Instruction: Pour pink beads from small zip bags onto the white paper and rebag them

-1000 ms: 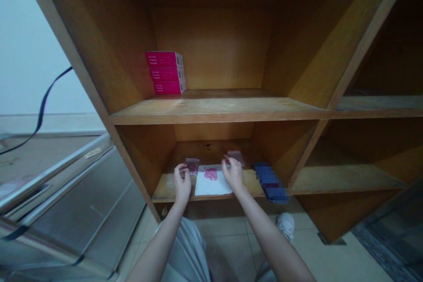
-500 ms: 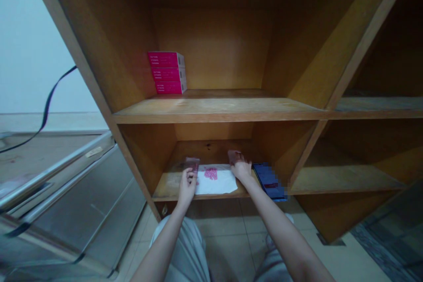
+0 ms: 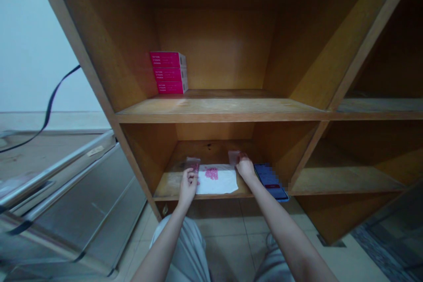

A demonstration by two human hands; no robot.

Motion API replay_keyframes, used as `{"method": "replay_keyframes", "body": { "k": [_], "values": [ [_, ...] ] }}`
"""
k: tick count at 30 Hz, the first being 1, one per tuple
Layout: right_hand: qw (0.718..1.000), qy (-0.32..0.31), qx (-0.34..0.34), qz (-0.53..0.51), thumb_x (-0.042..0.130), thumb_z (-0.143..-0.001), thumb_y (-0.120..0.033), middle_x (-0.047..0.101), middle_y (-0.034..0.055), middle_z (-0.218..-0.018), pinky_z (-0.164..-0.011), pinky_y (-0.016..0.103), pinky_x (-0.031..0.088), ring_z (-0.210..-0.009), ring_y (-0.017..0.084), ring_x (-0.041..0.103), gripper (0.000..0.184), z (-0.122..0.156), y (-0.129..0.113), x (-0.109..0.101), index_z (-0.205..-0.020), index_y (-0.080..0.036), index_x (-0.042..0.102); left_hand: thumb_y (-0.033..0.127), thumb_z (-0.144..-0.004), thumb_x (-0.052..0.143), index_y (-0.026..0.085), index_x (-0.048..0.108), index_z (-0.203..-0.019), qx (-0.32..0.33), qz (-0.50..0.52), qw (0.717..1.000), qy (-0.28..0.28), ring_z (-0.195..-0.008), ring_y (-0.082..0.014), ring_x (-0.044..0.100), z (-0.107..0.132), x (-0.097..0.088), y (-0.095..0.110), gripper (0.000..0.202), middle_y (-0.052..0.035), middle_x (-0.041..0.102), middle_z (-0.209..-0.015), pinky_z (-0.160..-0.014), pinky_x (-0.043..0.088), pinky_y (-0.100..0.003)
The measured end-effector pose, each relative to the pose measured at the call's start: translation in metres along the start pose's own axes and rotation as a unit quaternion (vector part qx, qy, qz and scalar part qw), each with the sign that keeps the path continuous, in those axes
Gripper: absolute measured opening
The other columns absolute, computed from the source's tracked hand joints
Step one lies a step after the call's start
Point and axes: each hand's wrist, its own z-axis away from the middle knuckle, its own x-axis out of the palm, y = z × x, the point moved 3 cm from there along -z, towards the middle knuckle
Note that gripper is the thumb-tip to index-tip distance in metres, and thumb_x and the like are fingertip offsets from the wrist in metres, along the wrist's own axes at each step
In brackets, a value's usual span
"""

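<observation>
A white sheet point(image 3: 221, 185) lies on the lower shelf with a cluster of small pink pieces point(image 3: 211, 173) on it. My left hand point(image 3: 187, 185) rests at the sheet's left edge, its fingers curled together; what they hold, if anything, is hidden. Just beyond those fingers is a small clear bag with reddish contents point(image 3: 193, 163). Beyond the sheet's right corner, my right hand point(image 3: 245, 168) has its fingers closed at the side of another small clear bag point(image 3: 233, 157). Whether it grips that bag or something inside it I cannot make out.
A dark blue phone-like slab point(image 3: 269, 180) lies right of my right hand. Pink boxes point(image 3: 168, 74) are stacked on the upper shelf point(image 3: 224, 106). Wooden side walls enclose the lower compartment. A metal-framed glass case point(image 3: 76, 207) stands to the left.
My right hand has shifted slightly right and drawn its spread fingers together, uncovering more of the right bag. My left hand stays in about the same place. The view has shifted a little.
</observation>
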Motion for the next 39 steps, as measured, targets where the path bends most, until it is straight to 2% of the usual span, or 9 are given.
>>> {"method": "replay_keyframes", "body": {
  "k": [4, 8, 19, 21, 24, 27, 30, 34, 39],
  "values": [
    [1.0, -0.017, -0.017, 0.0, 0.043, -0.079, -0.02, 0.061, 0.017, -0.095, -0.073, 0.027, 0.042, -0.084, 0.021, 0.06, 0.029, 0.003, -0.003, 0.001, -0.101, -0.008, 0.057, 0.026, -0.072, 0.047, 0.019, 0.04, -0.1, 0.008, -0.004, 1.0, 0.003, -0.054, -0.0097, 0.055, 0.001, 0.0, 0.001, 0.029, 0.0022, 0.054, -0.071, -0.055, 0.043, -0.023],
    [0.999, -0.042, -0.031, 0.003, 0.043, -0.08, -0.037, 0.063, 0.0174, -0.087, -0.072, 0.03, 0.043, -0.083, 0.023, 0.06, 0.038, 0.008, -0.005, 0.006, -0.101, -0.008, 0.056, 0.026, -0.073, 0.047, 0.02, 0.039, -0.099, 0.008, -0.006, 1.0, -0.002, -0.054, -0.0094, 0.055, 0.002, 0.0, 0.005, 0.028, 0.0026, 0.054, -0.071, -0.055, 0.043, -0.022],
    [0.999, -0.044, -0.029, -0.006, 0.04, -0.08, -0.018, 0.063, 0.015, -0.088, -0.072, 0.028, 0.042, -0.083, 0.021, 0.06, 0.026, 0.005, -0.003, 0.005, -0.096, -0.01, 0.059, 0.029, -0.073, 0.048, 0.02, 0.039, -0.099, -0.001, 0.003, 1.0, -0.003, -0.054, -0.0102, 0.055, 0.001, 0.0, 0.006, 0.029, 0.0025, 0.053, -0.07, -0.055, 0.042, -0.023],
    [0.999, -0.021, -0.016, -0.028, 0.04, -0.079, -0.014, 0.063, 0.0144, -0.088, -0.072, 0.027, 0.042, -0.082, 0.02, 0.06, 0.025, 0.003, -0.001, 0.001, -0.094, -0.01, 0.06, 0.029, -0.073, 0.048, 0.019, 0.039, -0.099, -0.004, 0.006, 1.0, -0.003, -0.054, -0.0103, 0.055, 0.001, 0.0, 0.007, 0.029, 0.0024, 0.053, -0.07, -0.056, 0.043, -0.023],
    [0.992, 0.071, 0.006, -0.1, 0.038, -0.08, -0.016, 0.062, 0.014, -0.09, -0.071, 0.027, 0.042, -0.08, 0.02, 0.059, 0.026, -0.001, 0.002, -0.012, -0.092, -0.01, 0.06, 0.029, -0.072, 0.049, 0.019, 0.04, -0.098, -0.011, 0.011, 1.0, -0.003, -0.054, -0.0105, 0.055, 0.002, 0.0, 0.008, 0.029, 0.0024, 0.054, -0.069, -0.055, 0.042, -0.024],
    [0.955, 0.183, 0.042, -0.23, 0.037, -0.081, -0.024, 0.063, 0.0135, -0.089, -0.072, 0.029, 0.042, -0.081, 0.02, 0.058, 0.029, -0.004, 0.003, -0.031, -0.088, -0.01, 0.061, 0.028, -0.072, 0.049, 0.019, 0.04, -0.098, -0.016, 0.015, 1.0, -0.002, -0.054, -0.0107, 0.055, 0.002, 0.0, 0.009, 0.029, 0.0023, 0.054, -0.07, -0.056, 0.042, -0.024],
    [0.887, 0.24, 0.067, -0.39, 0.04, -0.079, -0.032, 0.064, 0.012, -0.085, -0.07, 0.029, 0.043, -0.079, 0.02, 0.058, 0.03, 0.001, -0.005, -0.048, -0.086, -0.011, 0.06, 0.026, -0.073, 0.046, 0.019, 0.04, -0.1, -0.004, 0.03, 1.0, 0.007, -0.057, -0.0112, 0.057, 0.003, -0.001, 0.01, 0.028, 0.0024, 0.054, -0.069, -0.06, 0.044, -0.025],
    [0.798, 0.247, 0.046, -0.548, 0.047, -0.076, -0.036, 0.065, 0.0102, -0.082, -0.07, 0.03, 0.044, -0.076, 0.018, 0.059, 0.029, 0.027, -0.032, -0.062, -0.083, -0.012, 0.06, 0.027, -0.076, 0.045, 0.018, 0.039, -0.1, 0.017, 0.044, 0.999, 0.022, -0.062, -0.0123, 0.058, 0.002, 0.0, 0.019, 0.027, 0.0029, 0.055, -0.064, -0.07, 0.044, -0.029],
    [0.731, 0.19, 0.054, -0.653, 0.05, -0.076, -0.037, 0.065, 0.0109, -0.09, -0.076, 0.033, 0.044, -0.083, 0.019, 0.059, 0.028, 0.072, -0.067, -0.049, -0.087, -0.014, 0.06, 0.041, -0.078, 0.041, 0.019, 0.034, -0.103, -0.031, 0.128, 0.991, -0.034, -0.067, -0.0146, 0.061, -0.001, 0.015, 0.045, 0.033, -0.0023, 0.062, -0.075, -0.072, 0.045, -0.034]
  ]
}}
